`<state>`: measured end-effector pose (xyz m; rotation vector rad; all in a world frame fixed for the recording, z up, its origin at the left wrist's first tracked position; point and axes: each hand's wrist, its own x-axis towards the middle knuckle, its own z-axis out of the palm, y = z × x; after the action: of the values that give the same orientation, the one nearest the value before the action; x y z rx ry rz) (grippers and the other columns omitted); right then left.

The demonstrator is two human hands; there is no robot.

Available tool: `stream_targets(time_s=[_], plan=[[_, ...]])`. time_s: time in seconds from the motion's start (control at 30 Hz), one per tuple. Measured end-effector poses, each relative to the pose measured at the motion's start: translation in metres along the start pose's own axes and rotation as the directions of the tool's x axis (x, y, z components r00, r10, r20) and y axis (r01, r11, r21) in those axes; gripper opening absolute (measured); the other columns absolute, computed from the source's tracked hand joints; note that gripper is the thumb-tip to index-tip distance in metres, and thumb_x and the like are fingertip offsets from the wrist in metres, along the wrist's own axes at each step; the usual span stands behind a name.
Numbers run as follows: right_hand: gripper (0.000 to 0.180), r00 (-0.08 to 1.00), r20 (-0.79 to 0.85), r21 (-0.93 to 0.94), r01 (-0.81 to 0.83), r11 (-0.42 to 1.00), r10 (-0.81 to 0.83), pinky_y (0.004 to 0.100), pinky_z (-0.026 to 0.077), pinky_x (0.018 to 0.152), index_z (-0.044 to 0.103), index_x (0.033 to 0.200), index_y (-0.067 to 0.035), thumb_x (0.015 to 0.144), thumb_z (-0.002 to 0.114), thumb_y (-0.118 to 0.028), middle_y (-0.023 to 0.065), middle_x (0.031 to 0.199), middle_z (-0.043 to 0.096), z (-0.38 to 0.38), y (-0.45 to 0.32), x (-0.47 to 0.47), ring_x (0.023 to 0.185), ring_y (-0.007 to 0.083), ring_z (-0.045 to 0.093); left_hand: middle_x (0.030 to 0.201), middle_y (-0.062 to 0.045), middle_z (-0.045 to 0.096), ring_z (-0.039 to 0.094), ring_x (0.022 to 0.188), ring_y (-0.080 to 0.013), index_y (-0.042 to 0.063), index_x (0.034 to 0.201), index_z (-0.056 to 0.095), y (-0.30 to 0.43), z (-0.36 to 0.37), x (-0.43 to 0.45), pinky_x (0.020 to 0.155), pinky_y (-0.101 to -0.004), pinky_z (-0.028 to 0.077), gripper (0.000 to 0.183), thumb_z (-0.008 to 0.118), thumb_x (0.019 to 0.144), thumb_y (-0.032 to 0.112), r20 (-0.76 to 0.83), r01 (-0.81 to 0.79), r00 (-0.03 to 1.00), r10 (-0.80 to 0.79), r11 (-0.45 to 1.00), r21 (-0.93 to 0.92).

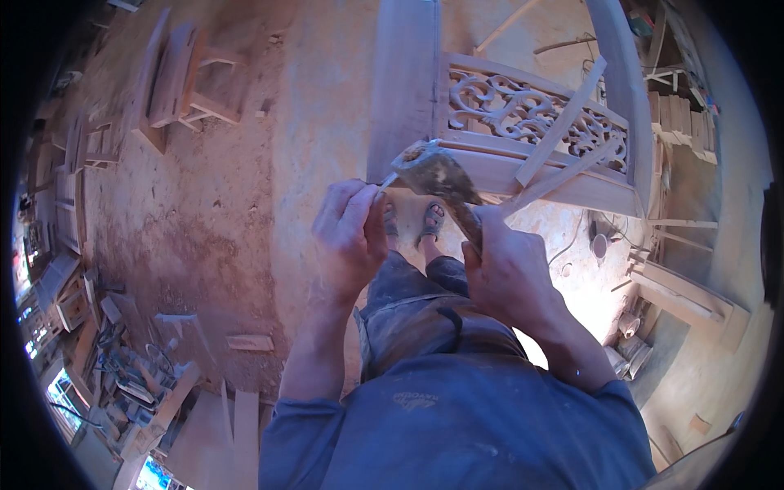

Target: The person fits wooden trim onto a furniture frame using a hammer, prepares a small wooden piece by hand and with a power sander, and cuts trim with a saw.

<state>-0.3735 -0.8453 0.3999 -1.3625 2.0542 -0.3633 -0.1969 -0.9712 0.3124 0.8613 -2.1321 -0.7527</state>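
My right hand [508,263] grips the wooden handle of a worn hammer [435,171], whose broad head is raised in front of my chest. Pinched in the fingers of my left hand [350,236] is a thin, pale metal piece [388,180]; whether it is a nail or a slim tool I cannot tell. Its far end lies close to the hammer head, and I cannot tell whether they touch. Beyond both hands stands a wooden frame [407,73] with a carved openwork scroll panel [508,110]. Two loose wooden strips [563,122] lean across the panel.
Wooden trestles [177,79] stand at the upper left. A short wood block [250,343] lies on the floor. Tools and scraps [131,373] are heaped at lower left. Stacked boards [683,125], a long timber piece [686,294] and cans [629,324] are on the right.
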Motion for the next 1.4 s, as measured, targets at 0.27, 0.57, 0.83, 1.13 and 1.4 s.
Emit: stream_targets(time_s=[0.27, 0.57, 0.83, 1.13, 1.4], plan=[[0.036, 0.965, 0.009, 0.148, -0.261, 0.954, 0.262, 0.0559, 0.05, 0.07, 0.05, 0.118, -0.002, 0.092, 0.069, -0.017, 0.027, 0.082, 0.067, -0.007, 0.018, -0.044, 0.078, 0.0511, 0.066, 0.103, -0.015, 0.07, 0.068, 0.092, -0.0309, -0.005, 0.102, 0.07, 0.01, -0.016, -0.001, 0.081, -0.0378, 0.055, 0.009, 0.071, 0.093, -0.001, -0.049, 0.045, 0.998, -0.048, 0.997, -0.063], [0.025, 0.933, -0.074, 0.533, -0.261, 0.805, 0.351, 0.0298, 0.046, 0.051, 0.053, 0.107, -0.001, 0.089, 0.07, -0.004, 0.0065, 0.077, 0.057, 0.002, 0.047, -0.081, 0.057, 0.0125, 0.057, 0.088, -0.011, 0.072, 0.067, 0.084, -0.0241, -0.002, 0.092, 0.073, 0.024, -0.004, 0.047, 0.075, -0.032, 0.053, 0.01, 0.077, 0.083, -0.002, 0.052, 0.009, 0.999, -0.007, 0.999, -0.035], [0.039, 0.956, -0.09, 0.51, -0.196, 0.837, 0.279, 0.0464, 0.05, 0.079, 0.054, 0.119, 0.004, 0.088, 0.071, -0.01, 0.0258, 0.095, 0.069, -0.014, 0.058, -0.107, 0.089, 0.0416, 0.068, 0.076, -0.012, 0.065, 0.062, 0.072, -0.021, -0.002, 0.078, 0.069, 0.032, 0.003, 0.056, 0.063, -0.0315, 0.046, 0.008, 0.076, 0.08, -0.003, 0.164, 0.012, 0.986, -0.022, 0.998, 0.063], [0.038, 0.938, -0.107, 0.663, -0.181, 0.727, 0.33, 0.0448, 0.051, 0.083, 0.055, 0.12, 0.004, 0.089, 0.071, -0.011, 0.0251, 0.096, 0.069, -0.024, 0.113, -0.15, 0.091, 0.0383, 0.068, 0.085, -0.013, 0.069, 0.065, 0.082, -0.0273, -0.002, 0.091, 0.072, 0.066, 0.035, 0.032, 0.075, -0.036, 0.052, 0.008, 0.073, 0.085, 0.001, -0.118, -0.145, 0.977, 0.176, 0.962, 0.232], [0.044, 0.887, -0.136, 0.735, -0.208, 0.645, 0.441, 0.042, 0.051, 0.083, 0.057, 0.124, 0.005, 0.089, 0.073, -0.018, 0.0233, 0.096, 0.069, -0.023, 0.173, -0.186, 0.091, 0.0334, 0.068, 0.114, -0.019, 0.065, 0.061, 0.107, -0.0364, -0.004, 0.111, 0.068, 0.139, 0.132, 0.043, 0.094, -0.0458, 0.05, 0.034, 0.082, 0.083, 0.011, 0.225, -0.088, 0.972, 0.062, 0.99, 0.107]])
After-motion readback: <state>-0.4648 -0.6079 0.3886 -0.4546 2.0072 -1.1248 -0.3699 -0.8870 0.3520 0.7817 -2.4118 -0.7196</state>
